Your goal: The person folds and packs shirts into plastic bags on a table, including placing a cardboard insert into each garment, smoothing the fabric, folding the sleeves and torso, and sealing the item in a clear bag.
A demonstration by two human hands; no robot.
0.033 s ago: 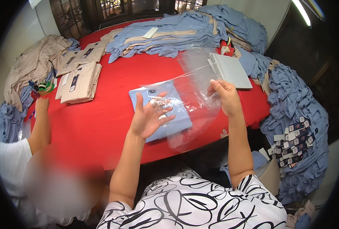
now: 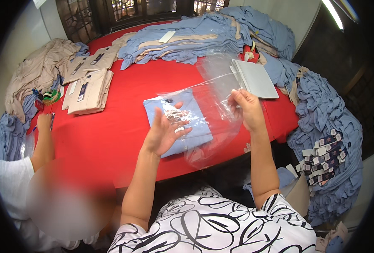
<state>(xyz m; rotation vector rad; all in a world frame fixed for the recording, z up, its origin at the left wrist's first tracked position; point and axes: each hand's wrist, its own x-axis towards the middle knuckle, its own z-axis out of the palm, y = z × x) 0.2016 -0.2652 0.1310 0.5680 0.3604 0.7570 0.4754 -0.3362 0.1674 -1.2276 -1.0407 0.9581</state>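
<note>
My right hand [image 2: 248,107] pinches the edge of a clear plastic bag [image 2: 222,99], which hangs spread out toward the left. My left hand [image 2: 161,134] is open with its fingers apart; the film overlaps its fingers, and I cannot tell whether they are inside the bag or behind it. Beneath the left hand and the bag, a folded light blue shirt [image 2: 197,133] lies flat on the red table cover [image 2: 123,139]. Part of the shirt is seen through the film, with a dark round spot near its collar.
A stack of pale boards or sheets [image 2: 256,80] lies right of the bag. Folded beige shirts [image 2: 95,93] with tags are stacked at left. Blue garments [image 2: 187,36] line the back; more hang at right [image 2: 332,97] with tags [image 2: 324,162]. A co-worker's hand [image 2: 44,122] is at the left edge.
The fingers of my left hand have turned and curled slightly. The co-worker's hand has shifted slightly toward me, and a thin dark strip now shows beside it.
</note>
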